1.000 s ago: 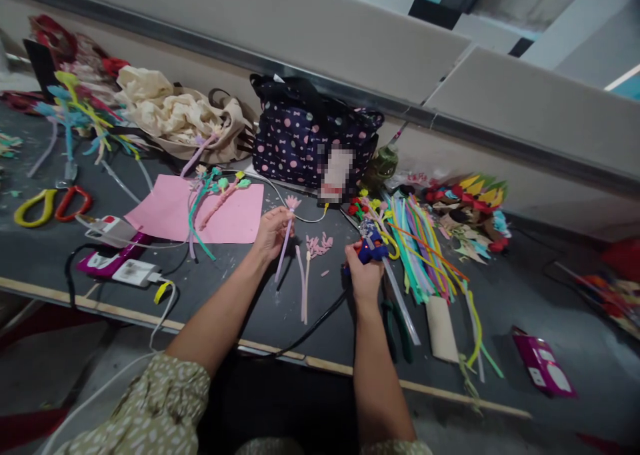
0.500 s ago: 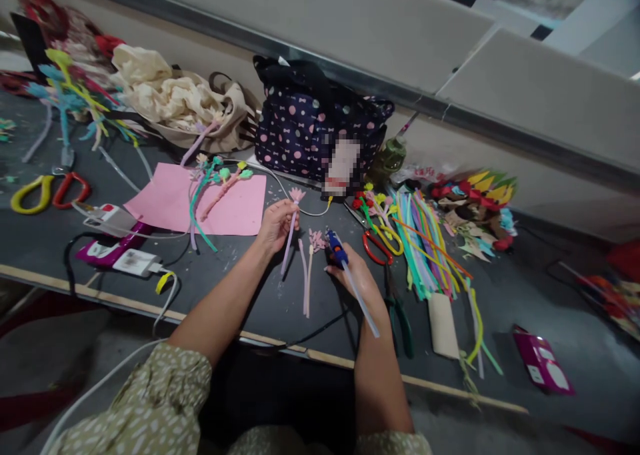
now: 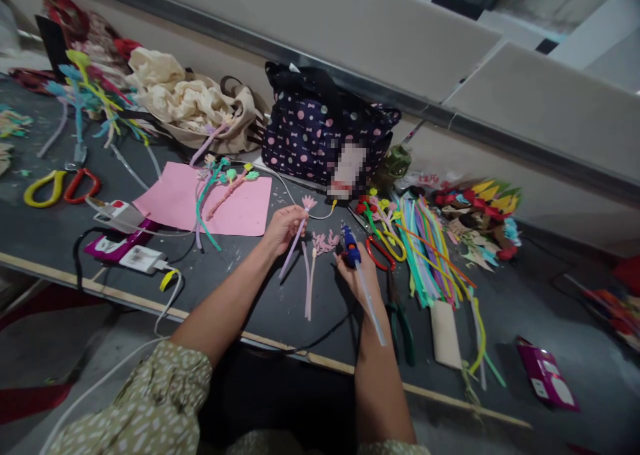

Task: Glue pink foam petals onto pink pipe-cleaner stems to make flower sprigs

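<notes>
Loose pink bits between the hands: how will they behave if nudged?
The pink bits are probably light, as each looks tiny beside the left hand. They'd likely scatter, since they lie in a loose cluster on the dark table.

A dark blue bag (image 3: 297, 131) with a pale print stands against the grey partition (image 3: 280, 18). A pale object (image 3: 349, 171), blurred out, shows at the bag's front. To the bag's left slumps a beige cloth bag (image 3: 240, 131) with cream fabric (image 3: 167, 85) bunched inside. Pink paper (image 3: 243, 218) lies in front of the bag, toward the left; much farther left of it are yellow-and-red-handled scissors (image 3: 59, 185). A green jar (image 3: 399, 163) sits just beside the bag's right side. Well in front of the bag, rightward, lie green-handled pliers (image 3: 408, 340), and farthest right of it, a purple box (image 3: 546, 375).
</notes>
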